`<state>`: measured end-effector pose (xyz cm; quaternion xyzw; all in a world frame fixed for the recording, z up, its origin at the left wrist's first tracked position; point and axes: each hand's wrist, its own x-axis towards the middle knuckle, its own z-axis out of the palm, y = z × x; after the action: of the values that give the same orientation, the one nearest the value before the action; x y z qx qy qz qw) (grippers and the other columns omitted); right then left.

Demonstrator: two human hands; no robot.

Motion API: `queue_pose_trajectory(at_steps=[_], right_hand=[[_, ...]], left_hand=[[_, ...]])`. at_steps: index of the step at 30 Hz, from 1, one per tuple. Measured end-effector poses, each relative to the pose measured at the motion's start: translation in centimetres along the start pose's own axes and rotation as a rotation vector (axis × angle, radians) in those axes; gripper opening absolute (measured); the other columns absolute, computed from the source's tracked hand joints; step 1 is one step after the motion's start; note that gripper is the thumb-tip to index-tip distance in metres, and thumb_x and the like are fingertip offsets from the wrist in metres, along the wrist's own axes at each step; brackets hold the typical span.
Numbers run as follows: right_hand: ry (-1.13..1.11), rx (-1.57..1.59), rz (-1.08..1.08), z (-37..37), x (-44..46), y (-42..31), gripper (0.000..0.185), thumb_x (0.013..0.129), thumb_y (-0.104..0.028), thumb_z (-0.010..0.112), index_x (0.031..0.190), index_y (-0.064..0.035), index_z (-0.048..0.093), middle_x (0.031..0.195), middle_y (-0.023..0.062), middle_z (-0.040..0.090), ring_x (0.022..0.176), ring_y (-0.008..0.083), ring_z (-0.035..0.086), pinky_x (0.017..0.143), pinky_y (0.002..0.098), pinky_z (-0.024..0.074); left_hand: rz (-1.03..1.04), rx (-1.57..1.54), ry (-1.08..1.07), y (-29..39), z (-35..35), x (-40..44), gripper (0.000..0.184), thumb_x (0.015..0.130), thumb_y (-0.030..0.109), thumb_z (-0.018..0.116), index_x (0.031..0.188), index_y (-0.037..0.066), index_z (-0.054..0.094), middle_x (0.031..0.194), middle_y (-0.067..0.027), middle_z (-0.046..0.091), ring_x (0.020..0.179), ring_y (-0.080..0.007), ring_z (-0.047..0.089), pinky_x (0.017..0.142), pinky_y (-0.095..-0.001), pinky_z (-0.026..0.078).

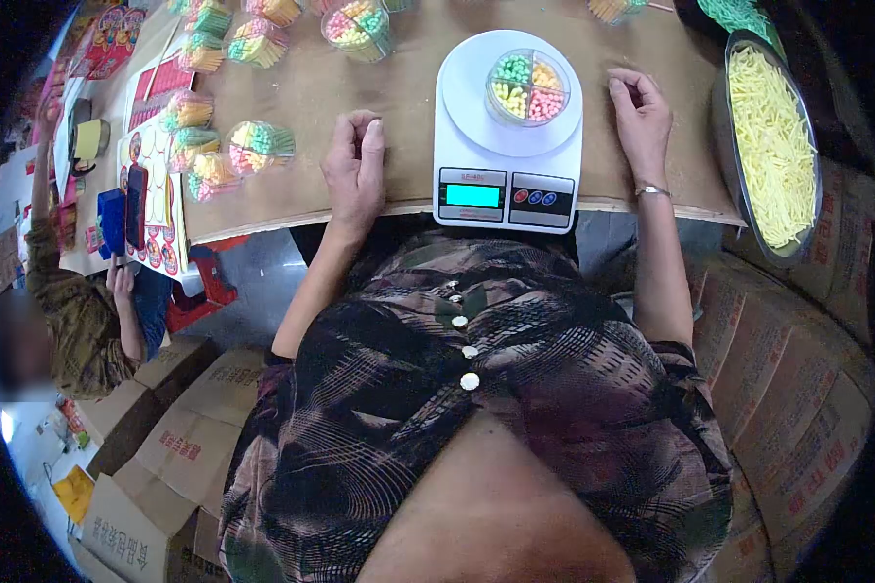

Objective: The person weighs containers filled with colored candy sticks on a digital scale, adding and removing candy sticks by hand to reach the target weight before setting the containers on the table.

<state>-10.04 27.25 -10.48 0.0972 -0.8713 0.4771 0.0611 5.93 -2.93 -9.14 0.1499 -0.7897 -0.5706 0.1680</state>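
Observation:
My left hand (355, 175) rests on the table left of a white kitchen scale (508, 204), its fingers curled in and the thumb along the side. To the right of the scale, my right hand (644, 126) also lies with loosely curled fingers. Neither hand shows anything held, and both are apart from the scale. On the round weighing plate (467, 107) stands a clear cup (528, 87) divided into four sections. Green, orange, yellow and pink sticks fill these sections. The scale's display (473, 196) glows cyan, its digits unreadable.
Several filled cups (260, 146) stand on the brown table (408, 97) at the left and back. At the right is a metal basin (726, 126) of yellow sticks; green sticks (739, 17) lie behind it. Cardboard boxes (787, 360) flank me. Another person (83, 330) is at the left.

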Motion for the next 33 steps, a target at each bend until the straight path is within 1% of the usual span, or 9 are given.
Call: queue_pose_trajectory(at_steps=[6,8,10,11,13,18,24,29,33], right_hand=[[-0.025,0.126,0.163,-1.0,-0.9,-2.8,0.02,0.089,-0.008,0.058,0.105,-0.0002,0.066,0.1,0.0047,0.066,0.085,0.0107,0.06,0.078,0.0203,0.0457],[-0.064,0.399,0.25,-1.8,-2.2,-5.6,0.023,0.09,-0.006,0.054,0.11,0.0012,0.064,0.106,0.0073,0.067,0.092,0.0131,0.062,0.081,0.0218,0.0463],[-0.188,0.417,0.257,-2.9,-3.4,-8.0,0.03,0.09,-0.002,0.052,0.118,0.0029,0.059,0.113,0.0107,0.065,0.102,0.0169,0.062,0.085,0.024,0.0463],[-0.185,0.417,0.257,-2.9,-4.1,-8.7,0.03,0.09,-0.002,0.052,0.118,0.0029,0.059,0.113,0.0107,0.065,0.102,0.0169,0.062,0.085,0.024,0.0463],[-0.3,0.556,0.226,-2.8,-4.9,-9.9,0.038,0.09,0.0,0.05,0.127,0.0031,0.053,0.121,0.0132,0.061,0.111,0.0194,0.058,0.093,0.0266,0.0447],[-0.388,0.671,0.243,-1.5,-5.9,-10.9,0.051,0.089,0.005,0.046,0.139,0.0043,0.037,0.137,0.0178,0.046,0.125,0.0226,0.047,0.104,0.0303,0.0378],[-0.387,0.853,0.27,-0.1,-6.2,-12.5,0.057,0.085,0.008,0.045,0.141,0.0053,0.032,0.141,0.0186,0.041,0.127,0.0227,0.044,0.105,0.0309,0.0369],[-0.421,1.069,0.441,1.0,-5.5,-13.7,0.063,0.08,0.011,0.043,0.141,0.006,0.03,0.141,0.0186,0.041,0.125,0.0217,0.045,0.104,0.0315,0.0383],[-0.479,1.307,0.541,0.6,-4.8,-14.7,0.066,0.076,0.012,0.041,0.14,0.006,0.031,0.138,0.0183,0.043,0.122,0.0207,0.048,0.102,0.0312,0.0407]], left_hand=[[0.0,0.003,-0.02,1.1,-0.1,0.2,0.017,0.089,0.011,0.057,0.103,0.003,0.054,0.078,-0.0013,0.053,0.067,-0.0109,0.045,0.062,-0.024,0.04],[-0.037,-0.039,-0.059,1.3,-0.1,0.5,0.022,0.086,0.011,0.061,0.105,0.002,0.054,0.081,-0.0021,0.054,0.07,-0.0115,0.047,0.065,-0.0248,0.041],[0.195,0.118,-0.13,3.1,0.5,1.7,0.043,0.076,0.009,0.07,0.115,0.002,0.051,0.095,-0.0064,0.057,0.083,-0.0161,0.052,0.075,-0.0285,0.044],[0.196,0.117,-0.132,4.4,1.2,2.5,0.043,0.076,0.009,0.07,0.115,0.002,0.051,0.095,-0.0064,0.057,0.083,-0.0161,0.052,0.075,-0.0285,0.044],[0.409,0.054,-0.341,6.5,3.0,4.2,0.06,0.068,0.01,0.074,0.122,0.002,0.049,0.107,-0.0104,0.055,0.096,-0.0218,0.054,0.085,-0.0331,0.044],[0.309,-0.104,-0.683,5.8,6.0,6.7,0.072,0.067,0.011,0.076,0.131,0.003,0.044,0.121,-0.0099,0.053,0.114,-0.0224,0.051,0.1,-0.0338,0.04],[0.405,-0.003,-0.63,7.0,6.1,5.9,0.071,0.065,0.011,0.076,0.128,0.003,0.046,0.115,-0.0107,0.055,0.105,-0.0226,0.054,0.093,-0.0333,0.043],[0.311,0.226,-0.507,10.7,4.7,4.5,0.067,0.063,0.011,0.076,0.123,0.003,0.047,0.107,-0.0111,0.057,0.096,-0.0218,0.055,0.085,-0.0323,0.045],[0.439,0.402,-0.401,12.1,4.1,4.4,0.061,0.062,0.011,0.076,0.116,0.002,0.049,0.098,-0.0114,0.057,0.086,-0.0214,0.056,0.076,-0.0323,0.046]])
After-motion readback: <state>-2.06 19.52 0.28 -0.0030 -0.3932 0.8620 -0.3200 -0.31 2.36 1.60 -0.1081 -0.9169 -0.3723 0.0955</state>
